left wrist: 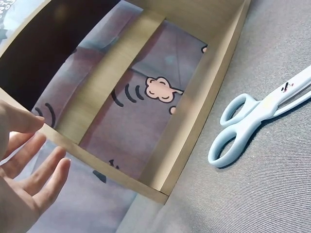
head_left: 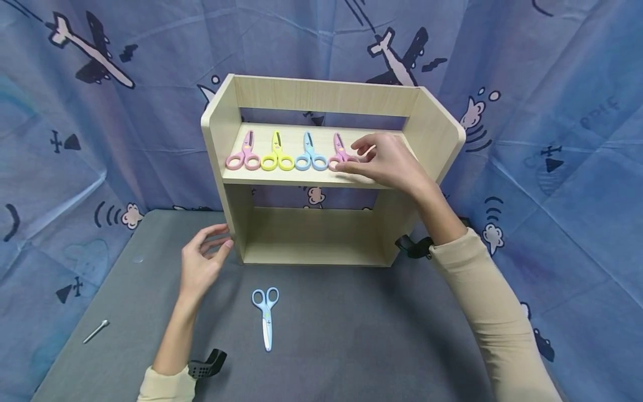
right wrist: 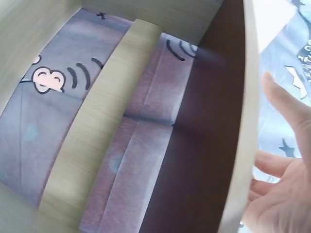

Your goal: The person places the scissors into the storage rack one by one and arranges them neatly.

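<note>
Four small scissors lie side by side on the upper board of a wooden shelf (head_left: 311, 177): pink scissors (head_left: 247, 149), yellow scissors (head_left: 277, 153), blue scissors (head_left: 308, 154) and a second pink pair (head_left: 339, 151). My right hand (head_left: 389, 162) is over the right pink pair, its thumb by the handles, which it partly hides. In the right wrist view thumb and fingers stand apart, and the board hides the scissors. My left hand (head_left: 201, 265), fingers loosely bent, is beside the shelf's left panel; contact is unclear. Light-blue scissors (head_left: 268, 318) lie on the table, handles toward the shelf.
A small metal pin or bolt (head_left: 96, 331) lies at the table's left. The shelf's lower compartment (head_left: 311, 234) faces me below the scissors. A blue patterned curtain (head_left: 166, 111) hangs behind and on both sides of the grey table (head_left: 346, 335).
</note>
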Tool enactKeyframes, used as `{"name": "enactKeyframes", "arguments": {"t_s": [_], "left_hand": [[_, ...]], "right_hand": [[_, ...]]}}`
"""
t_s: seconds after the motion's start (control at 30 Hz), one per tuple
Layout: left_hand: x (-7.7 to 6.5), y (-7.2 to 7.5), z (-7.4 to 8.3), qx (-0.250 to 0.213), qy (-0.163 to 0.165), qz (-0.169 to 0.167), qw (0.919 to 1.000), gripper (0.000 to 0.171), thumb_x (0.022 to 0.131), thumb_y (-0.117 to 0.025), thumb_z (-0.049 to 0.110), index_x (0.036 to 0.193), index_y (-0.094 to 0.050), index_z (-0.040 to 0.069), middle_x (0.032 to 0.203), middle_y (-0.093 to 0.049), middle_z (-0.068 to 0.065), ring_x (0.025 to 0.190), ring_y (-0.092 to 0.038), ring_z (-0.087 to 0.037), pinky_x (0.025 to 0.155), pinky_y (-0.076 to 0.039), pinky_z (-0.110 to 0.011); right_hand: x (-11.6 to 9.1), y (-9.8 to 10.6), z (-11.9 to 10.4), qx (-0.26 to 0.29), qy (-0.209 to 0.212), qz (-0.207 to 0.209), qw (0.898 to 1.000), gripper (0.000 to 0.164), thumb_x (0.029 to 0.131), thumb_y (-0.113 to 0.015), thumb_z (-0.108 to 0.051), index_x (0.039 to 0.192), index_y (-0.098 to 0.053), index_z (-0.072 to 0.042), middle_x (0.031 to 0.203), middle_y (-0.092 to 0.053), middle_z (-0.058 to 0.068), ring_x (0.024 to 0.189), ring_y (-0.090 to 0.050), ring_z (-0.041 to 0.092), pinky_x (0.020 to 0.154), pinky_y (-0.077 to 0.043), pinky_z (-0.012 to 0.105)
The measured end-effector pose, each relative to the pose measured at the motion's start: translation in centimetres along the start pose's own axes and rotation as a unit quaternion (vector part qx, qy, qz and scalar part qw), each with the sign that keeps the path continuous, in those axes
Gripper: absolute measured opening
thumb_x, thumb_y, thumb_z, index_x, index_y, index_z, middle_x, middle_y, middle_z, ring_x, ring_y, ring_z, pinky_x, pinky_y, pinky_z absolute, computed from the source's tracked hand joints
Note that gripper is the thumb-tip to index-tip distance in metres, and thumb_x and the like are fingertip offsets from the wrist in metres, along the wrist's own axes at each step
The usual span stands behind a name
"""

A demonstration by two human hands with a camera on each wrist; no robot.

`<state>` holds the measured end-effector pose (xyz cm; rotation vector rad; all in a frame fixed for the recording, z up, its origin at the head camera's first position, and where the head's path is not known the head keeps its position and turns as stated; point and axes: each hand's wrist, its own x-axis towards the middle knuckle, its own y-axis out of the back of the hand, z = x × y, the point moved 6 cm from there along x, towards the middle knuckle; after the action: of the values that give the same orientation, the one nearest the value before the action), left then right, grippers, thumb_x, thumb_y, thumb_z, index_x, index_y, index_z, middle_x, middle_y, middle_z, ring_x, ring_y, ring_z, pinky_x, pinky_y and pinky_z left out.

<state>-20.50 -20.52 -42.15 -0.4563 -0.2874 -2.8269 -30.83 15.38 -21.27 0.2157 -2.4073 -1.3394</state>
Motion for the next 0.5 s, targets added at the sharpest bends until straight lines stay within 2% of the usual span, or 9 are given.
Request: {"name": "enactKeyframes", "arguments": {"t_s": [0.1, 0.2, 0.27, 0.4, 0.5], "left_hand": [[0.0, 0.0, 0.0, -0.004, -0.001, -0.002, 1.0, 0.037, 0.098, -0.076, -0.002, 0.135, -0.072, 0.002, 0.135, -0.073, -0.021, 0.102, -0.072, 0.005, 0.081, -0.06, -0.01], [0.0, 0.0, -0.1, -0.007, -0.001, -0.004, 1.0, 0.037, 0.098, -0.076, -0.002, 0.135, -0.072, 0.001, 0.135, -0.073, -0.021, 0.102, -0.072, 0.005, 0.081, -0.06, -0.01], [0.0, -0.1, -0.1, -0.007, -0.002, -0.006, 1.0, 0.038, 0.098, -0.076, -0.002, 0.135, -0.071, 0.001, 0.135, -0.073, -0.021, 0.102, -0.072, 0.005, 0.081, -0.06, -0.011], [0.1, 0.0, -0.2, -0.001, -0.004, -0.006, 1.0, 0.038, 0.098, -0.076, -0.001, 0.136, -0.071, 0.001, 0.135, -0.073, -0.02, 0.103, -0.072, 0.006, 0.081, -0.061, -0.012], [0.1, 0.1, -0.3, 0.001, -0.007, -0.004, 1.0, 0.038, 0.098, -0.076, -0.002, 0.136, -0.071, 0.001, 0.135, -0.073, -0.021, 0.103, -0.072, 0.006, 0.081, -0.061, -0.012]], "right_hand": [[-1.1, 0.3, -0.4, 0.026, 0.023, 0.02, 0.999, 0.062, 0.088, -0.091, -0.043, 0.132, -0.076, -0.002, 0.123, -0.076, 0.019, 0.103, -0.073, 0.03, 0.082, -0.057, 0.028], [-2.6, 0.0, -1.0, 0.064, 0.062, 0.038, 0.995, 0.052, 0.089, -0.092, -0.03, 0.129, -0.076, -0.002, 0.115, -0.076, 0.018, 0.094, -0.072, 0.027, 0.078, -0.054, 0.018], [-3.9, -0.5, -1.5, 0.089, 0.086, 0.042, 0.991, 0.048, 0.089, -0.092, -0.023, 0.129, -0.077, -0.003, 0.113, -0.076, 0.017, 0.091, -0.07, 0.024, 0.076, -0.053, 0.015], [-6.7, -2.8, -2.5, 0.134, 0.135, 0.017, 0.982, 0.045, 0.089, -0.091, -0.013, 0.131, -0.076, -0.004, 0.113, -0.075, 0.013, 0.088, -0.068, 0.019, 0.077, -0.056, 0.017], [-8.4, -6.1, -3.0, 0.164, 0.163, -0.033, 0.972, 0.043, 0.089, -0.09, -0.012, 0.129, -0.075, -0.005, 0.112, -0.076, 0.009, 0.087, -0.067, 0.014, 0.077, -0.058, 0.021]]}}
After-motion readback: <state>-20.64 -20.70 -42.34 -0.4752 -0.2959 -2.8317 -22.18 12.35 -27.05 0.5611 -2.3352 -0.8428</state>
